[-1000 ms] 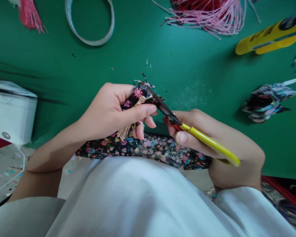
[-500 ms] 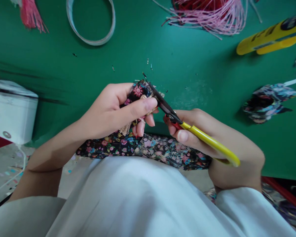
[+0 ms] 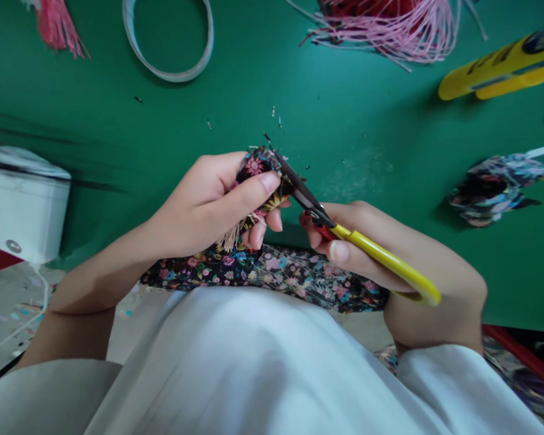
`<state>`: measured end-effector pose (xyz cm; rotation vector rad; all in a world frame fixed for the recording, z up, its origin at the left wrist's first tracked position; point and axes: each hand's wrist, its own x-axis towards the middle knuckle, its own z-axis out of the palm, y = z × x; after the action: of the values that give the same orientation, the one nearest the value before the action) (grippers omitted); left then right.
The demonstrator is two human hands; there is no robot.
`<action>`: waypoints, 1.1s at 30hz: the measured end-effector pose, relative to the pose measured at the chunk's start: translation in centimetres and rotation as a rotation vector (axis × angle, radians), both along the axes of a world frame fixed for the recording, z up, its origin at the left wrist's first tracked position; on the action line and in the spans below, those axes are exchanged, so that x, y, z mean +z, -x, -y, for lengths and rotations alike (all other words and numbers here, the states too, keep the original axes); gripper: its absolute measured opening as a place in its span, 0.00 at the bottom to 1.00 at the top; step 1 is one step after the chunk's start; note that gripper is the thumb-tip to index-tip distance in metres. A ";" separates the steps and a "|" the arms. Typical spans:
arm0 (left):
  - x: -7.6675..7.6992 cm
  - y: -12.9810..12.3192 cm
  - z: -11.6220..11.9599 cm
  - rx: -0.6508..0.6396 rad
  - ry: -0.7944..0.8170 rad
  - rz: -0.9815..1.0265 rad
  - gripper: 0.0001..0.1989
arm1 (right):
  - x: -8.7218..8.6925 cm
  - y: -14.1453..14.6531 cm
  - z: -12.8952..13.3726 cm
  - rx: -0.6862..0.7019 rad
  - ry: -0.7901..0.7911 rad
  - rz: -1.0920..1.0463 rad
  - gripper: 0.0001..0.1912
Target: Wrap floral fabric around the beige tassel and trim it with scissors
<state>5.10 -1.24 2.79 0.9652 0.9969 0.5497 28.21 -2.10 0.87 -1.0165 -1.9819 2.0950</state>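
Note:
A small bunched piece of black floral fabric [image 3: 255, 166] with beige threads hanging from it is pinched in my left hand [image 3: 217, 205], thumb on top. My right hand [image 3: 367, 241] grips scissors [image 3: 381, 260] with yellow and red handles and dark blades. The blades point up and left and lie against the fabric's upper right edge, close to my left thumb. Whether they are fully closed is hard to tell. Below both hands, a longer strip of floral fabric [image 3: 294, 275] lies along the table edge by my body.
The green table [image 3: 163, 127] holds a tape ring [image 3: 211, 36], pink cords [image 3: 403, 30], a pink tassel [image 3: 58, 27], a yellow bottle [image 3: 489, 69], a fabric bundle [image 3: 485, 190] and small dark scraps. At the left edge stands a white box-shaped device [image 3: 29, 208] with a cable.
My left thumb has drawn back slightly to the left, showing more of the fabric's pattern. The scissors and right hand have hardly moved.

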 end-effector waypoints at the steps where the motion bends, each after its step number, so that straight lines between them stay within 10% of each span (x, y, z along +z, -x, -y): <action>1: 0.0 0.0 0.0 -0.001 -0.003 -0.004 0.13 | 0.0 0.0 0.0 0.011 -0.005 0.002 0.30; 33: 0.6 0.1 -0.1 -0.003 0.020 -0.009 0.14 | 0.4 0.2 -0.4 -0.016 -0.060 0.076 0.33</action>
<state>5.01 -1.15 3.36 0.9520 1.0074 0.5327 28.06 -1.71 1.32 -1.1131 -2.0513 2.0049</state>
